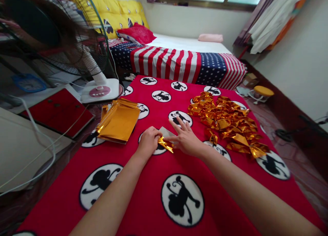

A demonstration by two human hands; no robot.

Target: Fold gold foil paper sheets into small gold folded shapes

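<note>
A sheet of gold foil paper (166,144), partly folded with its grey-white back showing, lies on the red cloth between my hands. My left hand (149,140) pinches its left edge with the fingers closed. Over its right side my right hand (186,137) rests with the fingers spread, the index finger pressing on the paper. Left of my hands sits a stack of flat gold foil sheets (121,121). To the right is a heap of folded gold foil pieces (222,118), with one small piece (212,136) at its near edge.
A red cloth with monkey prints (143,198) covers the surface. A standing fan (98,87) is at the left, near a red board (58,109) and a white cable (52,143). Beyond is a bed with a flag-patterned cover (169,63). A yellow stool (263,91) stands at the right.
</note>
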